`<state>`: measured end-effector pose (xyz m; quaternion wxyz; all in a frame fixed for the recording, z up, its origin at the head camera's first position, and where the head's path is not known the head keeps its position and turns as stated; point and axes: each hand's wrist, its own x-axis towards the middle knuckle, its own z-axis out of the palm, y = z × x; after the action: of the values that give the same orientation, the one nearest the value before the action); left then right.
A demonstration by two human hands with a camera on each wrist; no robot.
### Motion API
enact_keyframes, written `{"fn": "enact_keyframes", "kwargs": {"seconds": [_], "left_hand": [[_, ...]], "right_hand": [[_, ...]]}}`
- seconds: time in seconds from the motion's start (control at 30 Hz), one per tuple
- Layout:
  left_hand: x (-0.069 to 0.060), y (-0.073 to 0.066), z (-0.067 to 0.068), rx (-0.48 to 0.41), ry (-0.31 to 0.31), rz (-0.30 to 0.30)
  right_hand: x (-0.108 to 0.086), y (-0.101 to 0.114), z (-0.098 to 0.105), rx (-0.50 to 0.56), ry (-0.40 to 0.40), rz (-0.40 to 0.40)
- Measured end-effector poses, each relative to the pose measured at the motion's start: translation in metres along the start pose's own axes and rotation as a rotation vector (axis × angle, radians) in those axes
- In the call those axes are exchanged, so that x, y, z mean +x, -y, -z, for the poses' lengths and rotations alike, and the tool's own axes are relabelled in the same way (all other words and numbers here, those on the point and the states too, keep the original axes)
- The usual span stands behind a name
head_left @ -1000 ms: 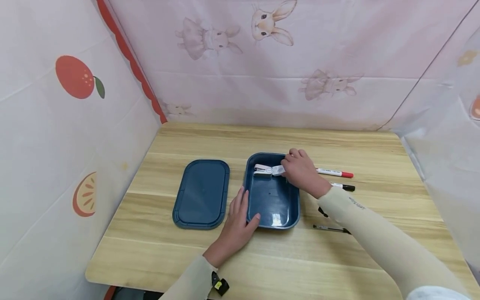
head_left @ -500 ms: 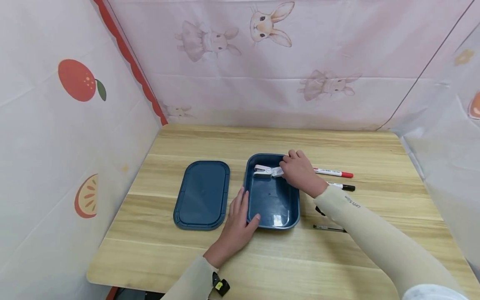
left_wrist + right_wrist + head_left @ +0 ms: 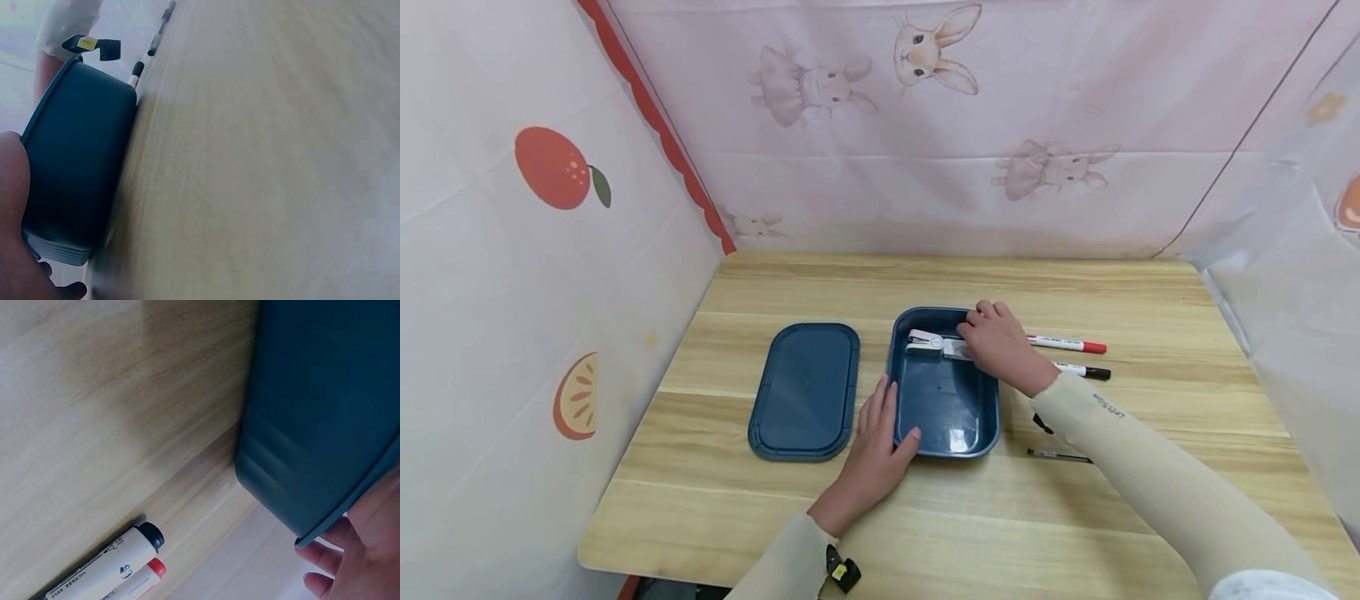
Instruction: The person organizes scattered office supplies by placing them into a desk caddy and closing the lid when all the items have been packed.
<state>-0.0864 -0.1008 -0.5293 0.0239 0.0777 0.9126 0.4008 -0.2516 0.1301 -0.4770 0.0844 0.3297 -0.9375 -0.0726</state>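
Observation:
An uncovered dark blue plastic box (image 3: 946, 408) stands on the wooden table. My left hand (image 3: 868, 467) rests against its left side, fingers straight and thumb by the front rim. My right hand (image 3: 1002, 348) reaches over the back right rim with curled fingers and holds the right end of a small grey-white block (image 3: 956, 349) inside. To the left of that block, end to end, lies a small pink-and-white stapler-like tool (image 3: 926, 342). The thumb of the right hand is hidden in the head view. In the right wrist view, fingertips (image 3: 317, 584) show beyond the rim.
Left of the box lies its dark blue lid (image 3: 805, 392). Right of it are a red-capped marker (image 3: 1066, 343), a black-capped marker (image 3: 1084, 372) and a pen (image 3: 1058, 455), partly covered by the right arm. Printed cloth hangs behind the table (image 3: 850, 283).
The grey-white block has gone from tilted to lying flat, in line with the stapler-like tool. My right hand has barely shifted; the left hand keeps its place against the box.

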Motion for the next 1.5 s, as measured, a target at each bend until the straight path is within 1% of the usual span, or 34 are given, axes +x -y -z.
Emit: {"fn": "enact_keyframes", "kwargs": {"seconds": [0.23,0.5,0.73,1.0,1.17,1.3,1.5], "left_hand": [[0.000,0.000,0.000,-0.005,0.001,0.005],[-0.001,0.001,-0.002,0.000,0.002,0.008],[-0.001,0.002,-0.003,0.012,-0.014,-0.002],[-0.002,0.000,-0.001,0.006,0.000,0.016],[-0.001,0.000,0.000,0.006,-0.001,0.005],[-0.001,0.000,0.000,0.011,-0.006,-0.008],[-0.001,-0.001,0.001,0.003,-0.004,-0.007]], "right_hand": [[0.000,-0.002,-0.001,0.025,-0.007,-0.001],[-0.004,-0.002,-0.003,0.116,-0.041,-0.013],[-0.009,0.002,0.005,0.194,-0.104,-0.005],[-0.015,0.002,0.015,0.240,-0.072,-0.041],[-0.026,-0.008,0.017,0.275,-0.076,-0.065],[-0.036,-0.019,0.016,0.305,-0.075,-0.110],[-0.055,-0.042,0.014,0.355,-0.089,-0.181]]}}
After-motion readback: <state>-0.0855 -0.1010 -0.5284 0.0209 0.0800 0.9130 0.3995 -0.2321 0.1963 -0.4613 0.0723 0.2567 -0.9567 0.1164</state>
